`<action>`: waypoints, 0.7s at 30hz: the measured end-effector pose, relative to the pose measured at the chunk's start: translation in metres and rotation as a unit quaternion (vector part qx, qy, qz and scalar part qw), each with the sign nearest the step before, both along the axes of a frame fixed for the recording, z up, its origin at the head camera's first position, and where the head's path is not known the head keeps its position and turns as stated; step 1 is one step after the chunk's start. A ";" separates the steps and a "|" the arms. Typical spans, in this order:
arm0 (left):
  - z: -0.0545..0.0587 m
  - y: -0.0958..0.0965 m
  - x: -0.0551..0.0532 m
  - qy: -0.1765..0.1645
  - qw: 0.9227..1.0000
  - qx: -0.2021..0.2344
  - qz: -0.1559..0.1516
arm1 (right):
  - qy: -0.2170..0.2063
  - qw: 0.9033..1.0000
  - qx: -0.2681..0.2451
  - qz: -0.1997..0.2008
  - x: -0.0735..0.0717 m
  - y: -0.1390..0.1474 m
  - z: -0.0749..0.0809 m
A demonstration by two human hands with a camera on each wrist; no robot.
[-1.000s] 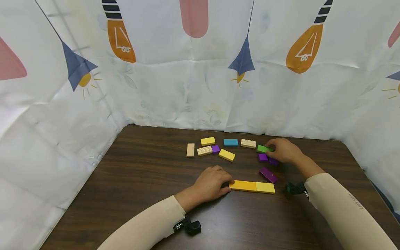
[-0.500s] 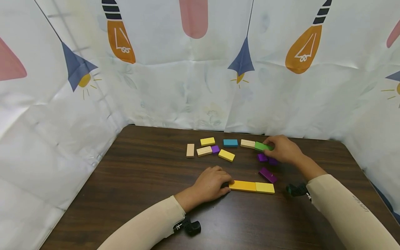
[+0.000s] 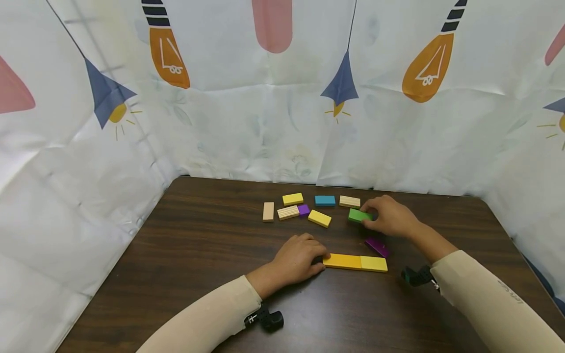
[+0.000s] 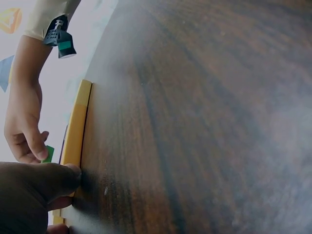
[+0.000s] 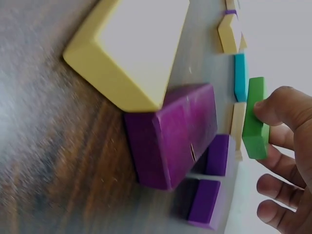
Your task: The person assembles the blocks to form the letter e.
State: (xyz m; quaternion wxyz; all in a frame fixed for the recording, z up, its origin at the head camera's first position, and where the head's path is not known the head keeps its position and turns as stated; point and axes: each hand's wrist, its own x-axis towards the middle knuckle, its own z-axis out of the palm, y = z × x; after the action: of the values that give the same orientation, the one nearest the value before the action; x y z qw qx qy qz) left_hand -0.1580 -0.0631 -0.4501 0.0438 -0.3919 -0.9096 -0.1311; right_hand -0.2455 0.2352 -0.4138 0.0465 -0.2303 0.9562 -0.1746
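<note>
My left hand (image 3: 295,260) pinches the left end of an orange wooden block (image 3: 342,261) lying flat on the table. A light yellow block (image 3: 373,264) sits end to end with it on the right. In the left wrist view, the thumb presses the near side of the orange block. My right hand (image 3: 389,216) pinches a green block (image 3: 359,215) between thumb and fingers, above the table in the right wrist view. A dark purple block (image 3: 377,247) lies behind the yellow one. Two small purple blocks, one here (image 5: 218,155), are hidden by the right hand in the head view.
Toward the table's back edge lie a blue block (image 3: 324,200), two yellow blocks (image 3: 320,218), several plain wood blocks (image 3: 350,201) and a small purple block (image 3: 303,210). A printed curtain (image 3: 247,127) hangs around the dark wood table (image 3: 185,245).
The right hand lifts the green block from beside the small purple blocks and carries it left and slightly toward the front. The left hand keeps still at the orange block.
</note>
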 end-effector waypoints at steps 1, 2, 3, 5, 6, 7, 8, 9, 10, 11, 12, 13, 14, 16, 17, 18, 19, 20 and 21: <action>0.000 0.000 0.000 0.000 1.000 0.000 0.000 | 0.000 1.000 0.000 0.004 0.001 -0.001 0.000; 0.000 0.000 0.000 0.001 1.000 0.000 0.000 | 0.000 1.000 0.000 0.006 0.003 -0.002 0.000; 0.000 0.000 0.000 0.002 1.000 0.000 0.000 | 0.000 1.000 0.000 0.008 0.004 -0.003 0.000; 0.000 0.000 0.000 0.003 1.000 0.000 0.000 | -0.002 1.000 0.001 0.010 0.006 -0.004 -0.001; -0.001 0.000 0.000 0.003 1.000 0.000 0.000 | -0.004 1.000 0.000 0.011 0.007 -0.005 -0.002; -0.001 0.000 0.000 0.003 1.000 0.000 0.000 | -0.004 1.000 0.001 0.010 0.009 -0.006 -0.002; -0.001 0.000 0.000 0.004 1.000 0.000 0.000 | -0.004 1.000 0.002 0.010 0.010 -0.007 -0.002; -0.001 0.000 -0.001 0.004 1.000 -0.001 0.000 | -0.005 1.000 0.002 0.010 0.011 -0.007 -0.003; -0.001 0.000 -0.001 0.004 1.000 0.000 0.000 | -0.005 1.000 0.003 0.011 0.012 -0.008 -0.004; -0.001 0.000 -0.001 0.004 1.000 0.000 0.000 | -0.005 1.000 0.003 0.011 0.013 -0.009 -0.004; -0.002 0.000 -0.001 0.003 1.000 -0.001 0.000 | -0.004 1.000 0.004 0.014 0.014 -0.010 -0.005; -0.002 0.000 -0.001 0.003 1.000 -0.001 0.001 | -0.005 1.000 0.006 0.014 0.015 -0.010 -0.005; -0.002 0.000 -0.001 0.002 1.000 -0.001 0.001 | -0.005 1.000 0.006 0.016 0.015 -0.011 -0.006; -0.002 0.000 -0.001 0.000 1.000 -0.001 0.001 | -0.007 1.000 0.008 0.017 0.017 -0.012 -0.007; -0.002 0.000 -0.001 0.000 1.000 -0.001 0.001 | -0.007 1.000 0.008 0.020 0.017 -0.012 -0.007; -0.001 0.000 -0.001 0.000 1.000 -0.001 0.001 | -0.006 1.000 0.009 0.022 0.018 -0.012 -0.008; -0.001 0.000 -0.001 0.000 1.000 -0.001 0.001 | -0.006 1.000 0.010 0.023 0.018 -0.013 -0.009; -0.001 0.000 -0.001 0.000 1.000 -0.001 0.001 | -0.006 1.000 0.011 0.024 0.018 -0.013 -0.009; -0.001 0.000 -0.001 0.000 1.000 -0.002 0.002 | -0.006 1.000 0.013 0.023 0.019 -0.014 -0.010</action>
State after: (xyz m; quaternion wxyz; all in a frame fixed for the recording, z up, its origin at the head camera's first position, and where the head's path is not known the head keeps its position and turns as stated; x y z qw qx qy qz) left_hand -0.1586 -0.0631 -0.4509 0.0434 -0.3903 -0.9105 -0.1296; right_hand -0.2269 0.2216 -0.4240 0.0594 -0.2506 0.9524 -0.1629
